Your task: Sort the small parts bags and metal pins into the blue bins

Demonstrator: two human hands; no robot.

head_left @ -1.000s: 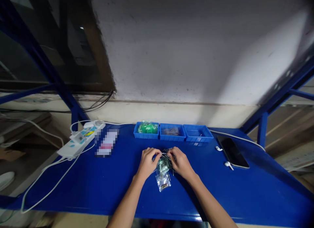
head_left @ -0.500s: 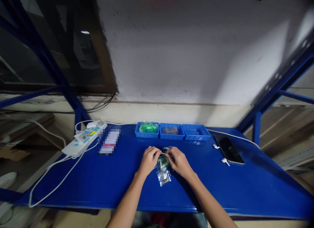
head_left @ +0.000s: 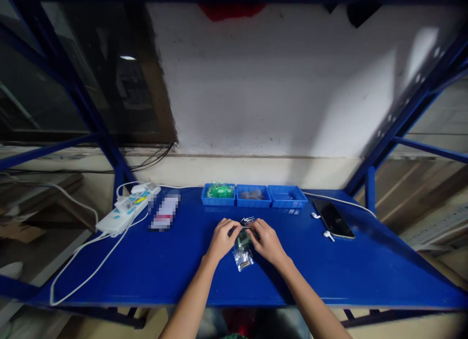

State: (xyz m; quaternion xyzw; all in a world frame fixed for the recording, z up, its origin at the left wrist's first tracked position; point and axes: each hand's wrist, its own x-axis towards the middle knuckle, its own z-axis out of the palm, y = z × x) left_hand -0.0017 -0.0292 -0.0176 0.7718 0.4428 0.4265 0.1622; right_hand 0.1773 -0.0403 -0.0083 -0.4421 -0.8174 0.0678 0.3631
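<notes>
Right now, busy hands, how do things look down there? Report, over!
Left hand and right hand close together, their hold too small to make out. Clear little bag just nearer the body. Blue boxes beyond, apart from both hands.

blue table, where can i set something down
Bare blue tabletop: between white cable loop and left hand; right of right hand, nearer than the black rectangular phone. Crowded: around clear plastic packet between hands, and rear blue plastic bins.
</notes>
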